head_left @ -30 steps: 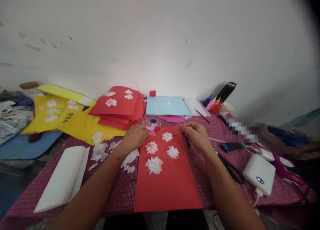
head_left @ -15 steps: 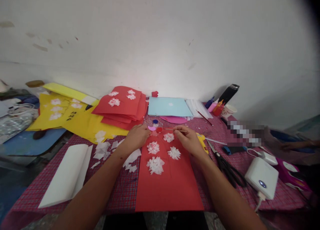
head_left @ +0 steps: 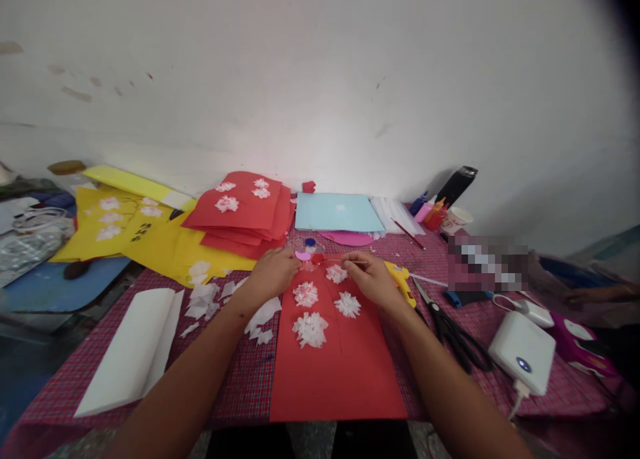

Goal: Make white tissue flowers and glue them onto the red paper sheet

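A red sheet of card lies in front of me, bearing several ruffled white paper flowers, some tinted pink at the centre. Above its top edge sits a small clear paint palette with pink, red and blue paint in round wells. The fingers of my left hand are closed at the palette's left edge. A thin paintbrush is pinched in my right hand, just above the upper right flower. Its tip points left to the red paint; whether it touches is too small to tell.
White paper scraps and a folded white sheet lie left. Red cards and yellow sheets are stacked behind. To the right are a yellow glue gun, black scissors, a white box with cable and another person's hand.
My right hand and the paintbrush have shifted slightly left and down, toward the red paint. My left hand stays at the palette. The whole view has moved a little.
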Available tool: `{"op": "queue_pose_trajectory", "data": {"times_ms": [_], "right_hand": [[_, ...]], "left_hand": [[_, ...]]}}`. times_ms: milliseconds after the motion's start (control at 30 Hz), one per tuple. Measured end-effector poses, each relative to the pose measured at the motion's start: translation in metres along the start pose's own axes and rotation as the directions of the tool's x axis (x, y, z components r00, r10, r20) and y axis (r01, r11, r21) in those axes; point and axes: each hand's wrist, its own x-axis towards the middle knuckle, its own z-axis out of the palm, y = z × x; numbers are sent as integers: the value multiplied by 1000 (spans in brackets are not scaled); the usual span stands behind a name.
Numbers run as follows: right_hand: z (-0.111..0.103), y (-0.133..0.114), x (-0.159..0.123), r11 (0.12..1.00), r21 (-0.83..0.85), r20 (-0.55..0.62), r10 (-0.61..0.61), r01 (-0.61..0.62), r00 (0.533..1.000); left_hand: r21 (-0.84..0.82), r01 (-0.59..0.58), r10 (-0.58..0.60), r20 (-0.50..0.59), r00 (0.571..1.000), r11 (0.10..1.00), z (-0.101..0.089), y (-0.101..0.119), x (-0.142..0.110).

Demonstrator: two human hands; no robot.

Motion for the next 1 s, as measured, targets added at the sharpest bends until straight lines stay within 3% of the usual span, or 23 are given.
{"op": "queue_pose_trajectory", "data": {"times_ms": [300, 433, 633, 1000], "right_hand": [[-28, -14, -4, 985, 149, -181, 115, -88, 977], [-31, -10, -2, 977, 153, -159, 174, -149, 972], [-26, -13, -3, 986, 75, -103, 158, -151, 982], [-30, -9, -2, 986, 67, -168, 161, -152, 973]], "left_hand": [[-5, 2, -2, 7, 1000, 1000, -2, 2, 0], [-9, 2, -2, 11, 1000, 1000, -3, 2, -1], [-19, 1, -1, 14, 1000, 1000, -2, 1, 0], [1, 2, -2, 9, 1000, 1000, -6, 4, -1]]}}
